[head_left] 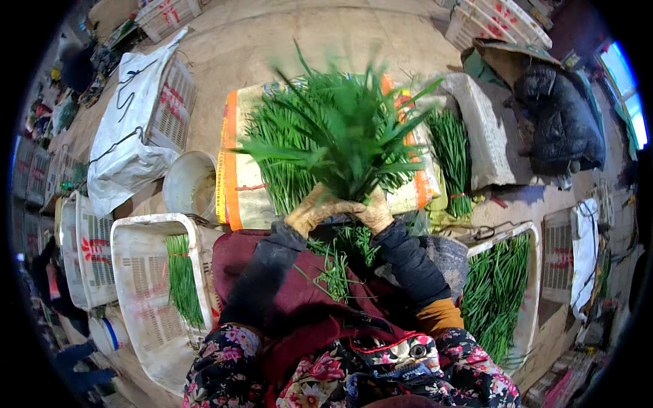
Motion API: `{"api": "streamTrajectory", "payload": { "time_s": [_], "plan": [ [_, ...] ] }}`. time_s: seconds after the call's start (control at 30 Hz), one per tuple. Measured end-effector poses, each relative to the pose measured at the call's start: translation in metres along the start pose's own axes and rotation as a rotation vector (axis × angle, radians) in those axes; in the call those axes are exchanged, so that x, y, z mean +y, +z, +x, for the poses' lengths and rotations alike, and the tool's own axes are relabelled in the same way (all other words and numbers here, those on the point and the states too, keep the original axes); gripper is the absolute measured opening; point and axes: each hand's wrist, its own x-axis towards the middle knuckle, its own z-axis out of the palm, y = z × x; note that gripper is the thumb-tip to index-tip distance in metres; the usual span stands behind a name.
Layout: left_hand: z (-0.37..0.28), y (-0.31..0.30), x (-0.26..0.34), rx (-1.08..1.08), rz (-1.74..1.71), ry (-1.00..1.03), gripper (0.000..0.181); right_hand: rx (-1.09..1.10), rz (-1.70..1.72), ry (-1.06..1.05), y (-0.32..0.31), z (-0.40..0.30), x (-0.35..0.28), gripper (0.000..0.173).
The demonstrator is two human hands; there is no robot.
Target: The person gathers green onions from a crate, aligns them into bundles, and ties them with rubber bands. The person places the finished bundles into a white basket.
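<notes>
Both my hands grip one bunch of long green leafy stalks, its blurred leaf tips fanned away from me. My left hand holds the base from the left, and my right hand closes on it from the right; the fingers meet around the stalks. Under and beyond the bunch, more green stalks lie on a yellow and orange woven sack. Loose trimmings rest on the dark red cloth over my lap. A tied bundle of stalks lies at the right of the sack.
At my left stands a white plastic crate with a tied bundle; at my right, another crate holds many stalks. A white bucket stands left of the sack. Covered crates and a dark jacket are farther out.
</notes>
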Motion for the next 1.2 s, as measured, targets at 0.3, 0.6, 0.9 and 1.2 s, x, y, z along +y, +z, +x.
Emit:
{"api": "streamTrajectory", "payload": {
  "time_s": [0.3,0.6,0.9,1.2],
  "plan": [
    [-0.055,-0.006,-0.029,0.330,0.049,0.117,0.076,-0.174,-1.091,-0.255,0.066,0.019,-0.056,0.103],
    [-0.103,0.034,0.015,0.600,-0.262,0.479,0.090,-0.433,-1.099,0.059,0.095,-0.018,-0.098,0.059],
    [-0.136,0.043,0.026,0.923,-0.226,0.495,0.038,-0.369,-1.104,0.144,0.145,-0.077,-0.086,0.067],
    [-0.190,0.049,0.051,0.525,-0.377,0.379,0.064,-0.701,-0.205,0.224,0.116,-0.117,-0.095,0.105]
  ]
}}
